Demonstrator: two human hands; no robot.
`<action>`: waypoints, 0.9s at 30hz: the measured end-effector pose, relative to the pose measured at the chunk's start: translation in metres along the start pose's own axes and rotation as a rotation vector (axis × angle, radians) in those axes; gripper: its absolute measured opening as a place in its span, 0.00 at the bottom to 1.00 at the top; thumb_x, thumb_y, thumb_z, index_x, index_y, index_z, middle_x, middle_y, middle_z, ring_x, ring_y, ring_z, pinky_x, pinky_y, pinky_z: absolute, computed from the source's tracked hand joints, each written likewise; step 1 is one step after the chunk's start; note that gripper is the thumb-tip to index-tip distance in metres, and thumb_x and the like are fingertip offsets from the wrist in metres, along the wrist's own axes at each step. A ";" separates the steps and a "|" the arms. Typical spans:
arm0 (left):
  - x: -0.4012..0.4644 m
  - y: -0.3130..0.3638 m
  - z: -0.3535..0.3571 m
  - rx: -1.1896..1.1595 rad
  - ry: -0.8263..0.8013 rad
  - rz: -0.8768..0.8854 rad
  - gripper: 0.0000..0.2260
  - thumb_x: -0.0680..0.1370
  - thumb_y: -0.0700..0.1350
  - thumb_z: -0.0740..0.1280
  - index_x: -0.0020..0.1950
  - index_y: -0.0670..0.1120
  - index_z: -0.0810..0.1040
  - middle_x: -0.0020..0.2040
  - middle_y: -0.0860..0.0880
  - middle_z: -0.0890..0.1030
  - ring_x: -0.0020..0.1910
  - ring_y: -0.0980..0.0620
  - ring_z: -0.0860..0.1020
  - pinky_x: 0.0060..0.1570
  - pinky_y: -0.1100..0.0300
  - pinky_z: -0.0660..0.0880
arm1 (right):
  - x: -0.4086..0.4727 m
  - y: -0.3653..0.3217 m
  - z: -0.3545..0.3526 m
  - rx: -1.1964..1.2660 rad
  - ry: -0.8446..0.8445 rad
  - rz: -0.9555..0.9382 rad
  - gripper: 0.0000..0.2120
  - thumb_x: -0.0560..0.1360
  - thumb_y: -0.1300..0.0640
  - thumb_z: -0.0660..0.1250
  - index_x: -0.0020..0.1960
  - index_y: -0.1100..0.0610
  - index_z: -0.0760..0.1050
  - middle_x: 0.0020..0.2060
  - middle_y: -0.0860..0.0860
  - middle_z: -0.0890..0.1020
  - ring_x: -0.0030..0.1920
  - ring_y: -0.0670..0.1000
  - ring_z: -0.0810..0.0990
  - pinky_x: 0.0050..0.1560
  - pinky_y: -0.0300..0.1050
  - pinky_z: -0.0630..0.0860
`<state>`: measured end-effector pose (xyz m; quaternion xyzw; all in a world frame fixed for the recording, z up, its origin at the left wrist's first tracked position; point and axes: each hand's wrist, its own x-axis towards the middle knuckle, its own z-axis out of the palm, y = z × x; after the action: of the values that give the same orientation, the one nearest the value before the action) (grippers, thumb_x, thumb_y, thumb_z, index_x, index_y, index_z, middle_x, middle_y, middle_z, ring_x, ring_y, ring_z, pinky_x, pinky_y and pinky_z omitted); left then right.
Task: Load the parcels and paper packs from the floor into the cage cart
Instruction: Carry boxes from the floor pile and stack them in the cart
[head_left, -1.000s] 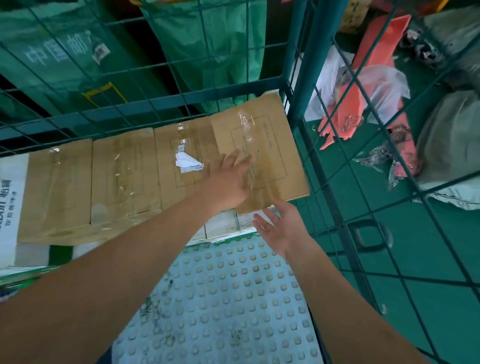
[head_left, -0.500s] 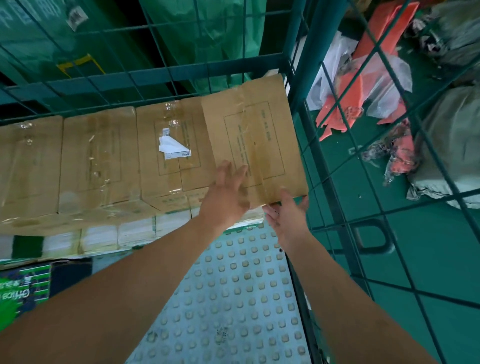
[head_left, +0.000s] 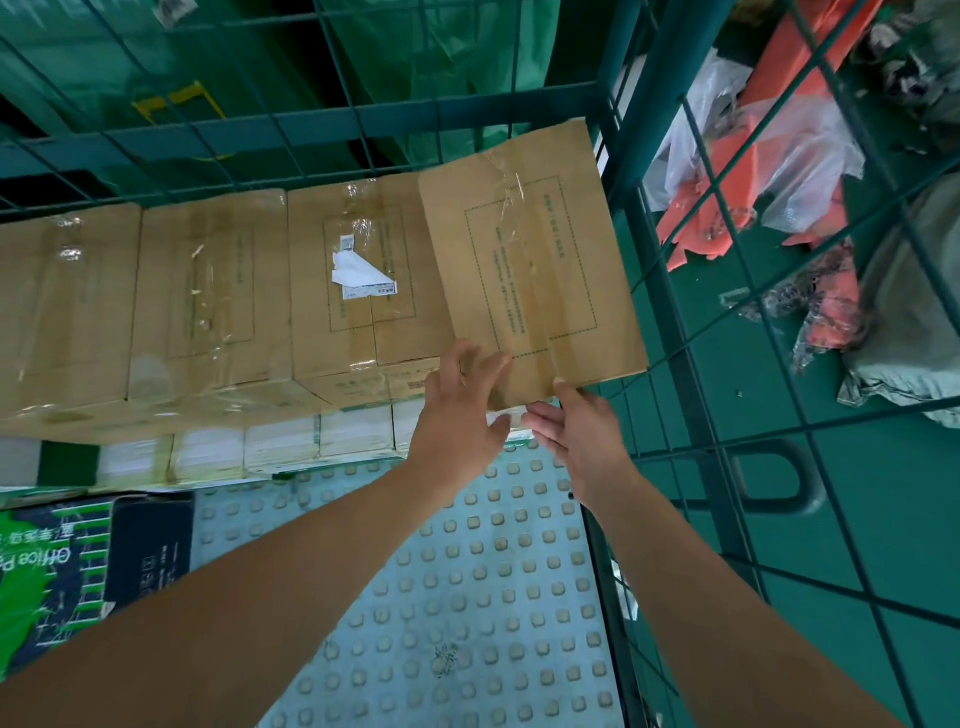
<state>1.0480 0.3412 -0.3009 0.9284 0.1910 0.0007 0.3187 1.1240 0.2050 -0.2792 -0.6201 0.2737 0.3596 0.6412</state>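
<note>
A brown paper pack (head_left: 535, 260) is seen tilted at the far right corner inside the cage cart (head_left: 670, 291), its left edge overlapping the neighbouring pack with a torn white label (head_left: 358, 270) and its right edge close against the green corner post. The near edge of the tilted pack is met by both hands. The left hand (head_left: 457, 415) is laid against that edge with its fingers spread and nearly straight, nothing being clasped in its grip. The right hand (head_left: 576, 436) is placed under the near right corner, its thumb touching the edge and the fingers extended beneath; whether the pack is pinched there cannot be told. Further brown packs (head_left: 202, 291) are lined up in a row to the left, stacked on white-sided packs (head_left: 291, 441). A green and black box (head_left: 62, 577) is seen at the lower left on the studded grey cart floor (head_left: 467, 597). Beyond the mesh, orange plastic and clear bags (head_left: 769, 156) are strewn on the green floor (head_left: 883, 493).
</note>
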 end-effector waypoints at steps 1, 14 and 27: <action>0.004 0.002 -0.001 -0.068 0.020 -0.051 0.32 0.76 0.46 0.74 0.77 0.58 0.66 0.75 0.51 0.57 0.66 0.46 0.72 0.53 0.58 0.76 | 0.000 -0.001 0.000 -0.011 -0.013 0.000 0.11 0.84 0.52 0.65 0.63 0.55 0.73 0.46 0.54 0.88 0.46 0.50 0.88 0.51 0.43 0.80; -0.027 -0.003 0.004 -0.224 -0.004 -0.194 0.27 0.79 0.52 0.72 0.75 0.60 0.65 0.62 0.54 0.65 0.49 0.63 0.78 0.38 0.60 0.78 | -0.003 0.019 0.013 0.028 -0.026 -0.013 0.10 0.85 0.56 0.61 0.58 0.63 0.75 0.36 0.51 0.81 0.29 0.46 0.75 0.44 0.41 0.77; 0.021 0.004 0.014 -0.918 -0.182 -0.961 0.25 0.80 0.62 0.66 0.72 0.50 0.69 0.63 0.51 0.76 0.52 0.53 0.78 0.62 0.50 0.80 | 0.020 -0.006 -0.030 -0.004 0.161 -0.045 0.30 0.80 0.36 0.64 0.77 0.37 0.56 0.54 0.47 0.79 0.53 0.53 0.85 0.62 0.52 0.80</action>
<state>1.0707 0.3377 -0.3121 0.5069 0.5357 -0.1383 0.6610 1.1433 0.1775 -0.2935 -0.6543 0.3096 0.2945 0.6240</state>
